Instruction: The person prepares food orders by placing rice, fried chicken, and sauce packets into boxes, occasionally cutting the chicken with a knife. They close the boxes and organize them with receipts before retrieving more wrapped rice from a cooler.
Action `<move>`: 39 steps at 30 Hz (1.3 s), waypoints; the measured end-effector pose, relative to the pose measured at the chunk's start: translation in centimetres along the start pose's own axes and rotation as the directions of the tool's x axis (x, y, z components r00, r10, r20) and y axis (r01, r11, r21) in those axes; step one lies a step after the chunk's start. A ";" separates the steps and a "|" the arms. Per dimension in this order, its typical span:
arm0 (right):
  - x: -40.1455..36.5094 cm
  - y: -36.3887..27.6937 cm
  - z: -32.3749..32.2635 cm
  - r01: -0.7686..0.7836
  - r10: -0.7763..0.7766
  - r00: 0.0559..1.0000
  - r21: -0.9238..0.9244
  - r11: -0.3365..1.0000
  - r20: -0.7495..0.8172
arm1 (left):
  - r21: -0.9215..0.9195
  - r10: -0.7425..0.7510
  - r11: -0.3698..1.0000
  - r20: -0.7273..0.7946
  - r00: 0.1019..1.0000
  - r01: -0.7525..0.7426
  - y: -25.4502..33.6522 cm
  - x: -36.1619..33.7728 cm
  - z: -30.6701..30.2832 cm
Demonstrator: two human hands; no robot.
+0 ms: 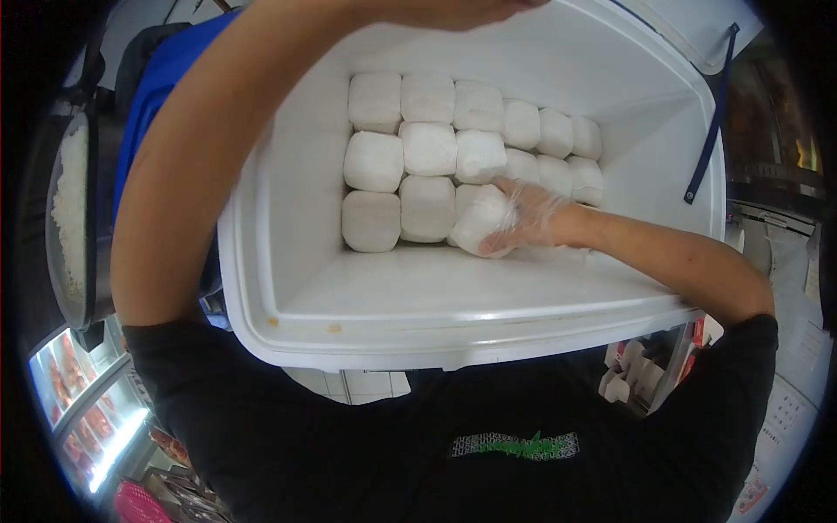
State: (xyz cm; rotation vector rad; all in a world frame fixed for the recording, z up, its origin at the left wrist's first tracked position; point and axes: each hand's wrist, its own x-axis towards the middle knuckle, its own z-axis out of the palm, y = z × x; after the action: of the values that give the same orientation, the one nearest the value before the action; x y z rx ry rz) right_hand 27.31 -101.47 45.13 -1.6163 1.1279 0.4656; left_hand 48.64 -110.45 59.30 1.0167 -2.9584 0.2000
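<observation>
My right hand, in a thin clear plastic glove, is closed around a rounded white packet that looks wrapped in paper. The packet is tilted at the front of several rows of similar white packets inside a deep white cooler box. At the back they stand in stacked rows, with the right-hand group lower down. My left arm reaches across the cooler's left side, and my left hand is at the top edge of the view, mostly cut off. Its fingers are barely visible.
The cooler's lid is raised at the upper right, with a dark blue strap hanging from it. A pan of white grains stands at the left. Lower down are a lit display case, a pink basket and white cartons.
</observation>
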 end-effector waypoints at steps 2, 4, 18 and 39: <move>0.4 -0.9 0.1 -0.067 0.064 0.998 -0.150 0.986 -0.029 | -0.057 0.020 0.998 0.121 0.992 -0.013 0.7 0.9 -0.3; 0.7 -0.8 0.3 -0.059 0.053 0.998 -0.174 0.983 -0.034 | 0.133 0.106 0.982 0.223 0.969 -0.138 1.1 1.4 1.4; -12.3 5.6 -6.9 -0.042 0.007 0.949 -0.103 0.994 -0.314 | -0.029 0.584 0.785 0.369 0.723 -0.619 9.0 4.3 15.0; -15.3 7.8 -8.8 0.089 -0.173 0.537 -0.149 0.985 -0.826 | -0.636 0.639 0.754 0.650 0.412 -0.166 15.3 5.8 11.0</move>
State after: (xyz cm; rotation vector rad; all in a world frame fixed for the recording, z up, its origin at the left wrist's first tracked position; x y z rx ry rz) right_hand 11.32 -102.78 55.84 -2.0539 1.6728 -0.4688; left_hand 35.12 -103.39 46.84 0.2315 -3.6594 -1.4331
